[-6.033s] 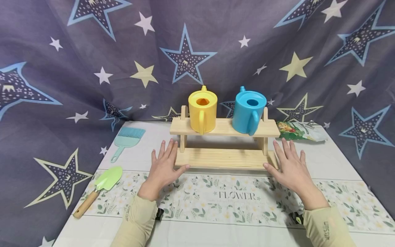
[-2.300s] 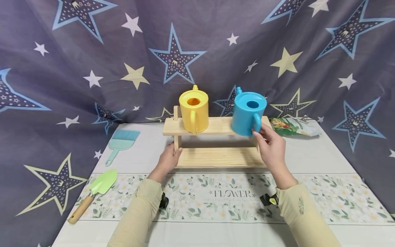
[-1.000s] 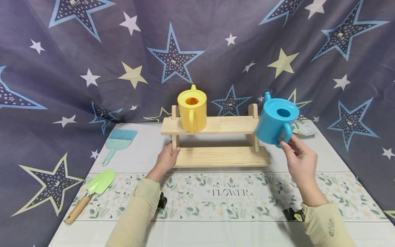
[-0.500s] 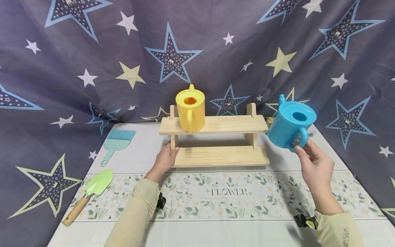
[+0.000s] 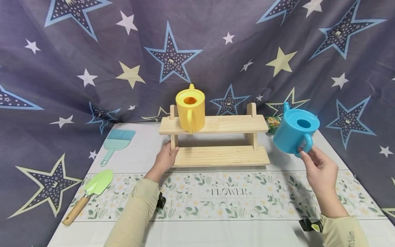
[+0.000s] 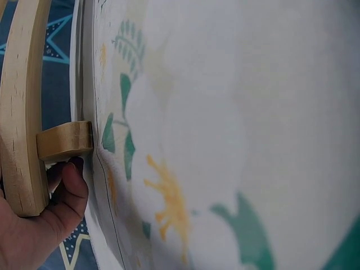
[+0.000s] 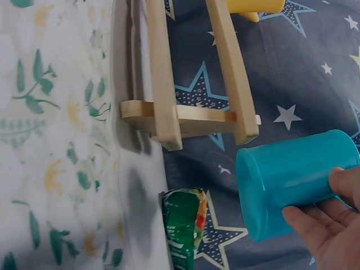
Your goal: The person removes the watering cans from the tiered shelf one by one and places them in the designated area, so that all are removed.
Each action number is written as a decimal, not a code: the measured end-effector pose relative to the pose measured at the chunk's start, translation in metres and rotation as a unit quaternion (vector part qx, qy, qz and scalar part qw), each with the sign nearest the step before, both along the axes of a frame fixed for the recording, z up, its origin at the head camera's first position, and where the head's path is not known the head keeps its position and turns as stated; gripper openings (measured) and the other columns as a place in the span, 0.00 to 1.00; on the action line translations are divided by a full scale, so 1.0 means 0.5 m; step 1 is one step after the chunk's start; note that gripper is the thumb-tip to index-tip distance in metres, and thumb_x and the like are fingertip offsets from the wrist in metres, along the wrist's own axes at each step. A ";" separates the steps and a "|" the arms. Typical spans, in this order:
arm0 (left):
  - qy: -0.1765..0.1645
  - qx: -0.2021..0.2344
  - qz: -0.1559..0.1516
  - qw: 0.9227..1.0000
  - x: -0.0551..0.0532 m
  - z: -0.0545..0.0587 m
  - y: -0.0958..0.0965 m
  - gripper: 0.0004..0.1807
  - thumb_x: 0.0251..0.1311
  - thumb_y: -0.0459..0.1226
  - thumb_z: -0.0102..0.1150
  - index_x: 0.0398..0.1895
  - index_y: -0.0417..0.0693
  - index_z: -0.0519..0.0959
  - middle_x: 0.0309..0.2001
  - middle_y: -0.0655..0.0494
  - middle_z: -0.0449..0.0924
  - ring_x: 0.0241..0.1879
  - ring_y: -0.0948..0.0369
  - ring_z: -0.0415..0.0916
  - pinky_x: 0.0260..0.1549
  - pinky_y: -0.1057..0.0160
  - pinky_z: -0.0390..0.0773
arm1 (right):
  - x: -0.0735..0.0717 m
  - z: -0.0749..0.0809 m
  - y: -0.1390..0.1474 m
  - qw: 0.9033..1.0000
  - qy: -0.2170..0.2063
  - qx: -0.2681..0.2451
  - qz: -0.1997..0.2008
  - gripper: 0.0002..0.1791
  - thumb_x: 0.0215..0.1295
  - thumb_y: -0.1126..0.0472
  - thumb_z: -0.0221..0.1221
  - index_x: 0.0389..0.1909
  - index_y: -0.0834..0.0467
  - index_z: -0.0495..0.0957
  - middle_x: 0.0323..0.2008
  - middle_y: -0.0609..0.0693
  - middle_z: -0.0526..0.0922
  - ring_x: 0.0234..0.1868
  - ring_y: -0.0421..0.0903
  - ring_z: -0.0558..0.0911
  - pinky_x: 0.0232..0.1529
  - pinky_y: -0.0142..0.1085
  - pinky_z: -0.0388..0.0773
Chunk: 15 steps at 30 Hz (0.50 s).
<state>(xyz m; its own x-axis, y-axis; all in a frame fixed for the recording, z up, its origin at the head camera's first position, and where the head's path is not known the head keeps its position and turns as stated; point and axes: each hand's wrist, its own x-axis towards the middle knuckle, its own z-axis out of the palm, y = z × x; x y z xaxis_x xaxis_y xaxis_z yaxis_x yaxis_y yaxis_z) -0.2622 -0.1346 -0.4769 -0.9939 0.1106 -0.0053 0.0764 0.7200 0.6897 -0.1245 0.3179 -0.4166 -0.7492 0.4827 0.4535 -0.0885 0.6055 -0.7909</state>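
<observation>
My right hand (image 5: 322, 169) pinches the handle of a blue watering can (image 5: 291, 132), which hangs tilted above the table to the right of a two-tier wooden shelf (image 5: 222, 156). In the right wrist view the can (image 7: 287, 174) lies across the picture, its base towards the shelf. My left hand (image 5: 163, 159) grips the left end of the shelf's lower board; the left wrist view shows the fingers (image 6: 70, 194) curled behind the board (image 6: 22, 107). On the left part of the top board stands a yellow watering can (image 5: 190, 113), handle facing me.
On the left of the table lie a light blue brush (image 5: 120, 139) and a green trowel (image 5: 100, 181) with a wooden handle. A green packet (image 5: 272, 123) sits behind the shelf's right end, partly covered by the blue can. A starry curtain (image 5: 228, 61) closes off the back.
The right hand has taken the blue watering can by its handle, lifted it off the top board and carried it right, lately slightly lower. The left hand has taken hold of the shelf's left end.
</observation>
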 end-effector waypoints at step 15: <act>-0.002 0.008 0.004 1.000 -0.001 -0.001 0.001 0.30 0.75 0.44 0.42 0.74 0.39 0.55 0.61 0.36 0.66 0.58 0.43 0.71 0.59 0.43 0.68 | -0.008 -0.037 0.022 0.989 -0.116 -0.095 -0.010 0.22 0.69 0.56 0.60 0.63 0.54 0.75 0.48 0.43 0.85 0.43 0.24 0.78 0.49 0.25 0.76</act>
